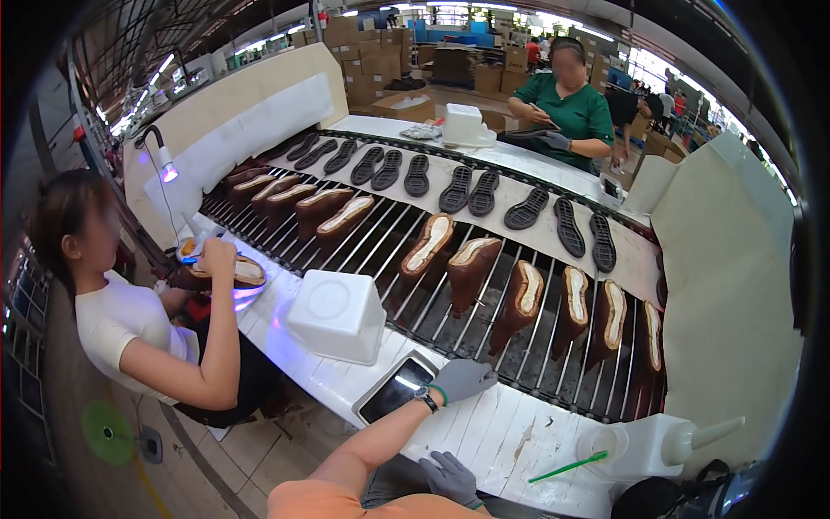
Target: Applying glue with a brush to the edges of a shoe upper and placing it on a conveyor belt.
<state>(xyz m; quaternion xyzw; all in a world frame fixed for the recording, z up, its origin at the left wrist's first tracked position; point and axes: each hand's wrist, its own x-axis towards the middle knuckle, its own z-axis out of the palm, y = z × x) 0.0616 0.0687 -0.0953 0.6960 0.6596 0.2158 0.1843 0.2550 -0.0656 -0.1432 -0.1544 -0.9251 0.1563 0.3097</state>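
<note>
My left hand [464,381], in a grey glove with a watch at the wrist, rests at the work table's far edge beside the conveyor of metal rods. Its fingers stretch rightward and nothing shows in them. Close to my body, my right hand [450,478], also gloved, has its fingers apart over the near edge of the white table [493,424]; it holds nothing. Beyond my left hand, brown shoe uppers [521,298] stand sole side up on the rods, their undersides whitish. Black shoe soles [526,209] lie in a row on the pale belt behind them.
Left of my hand lie a dark-screened tray [399,387] and a white box [337,313]. A white container [648,445] and green-handled brush [569,467] are at right. A co-worker [147,320] on the left brushes an upper; another [566,112] across holds a sole.
</note>
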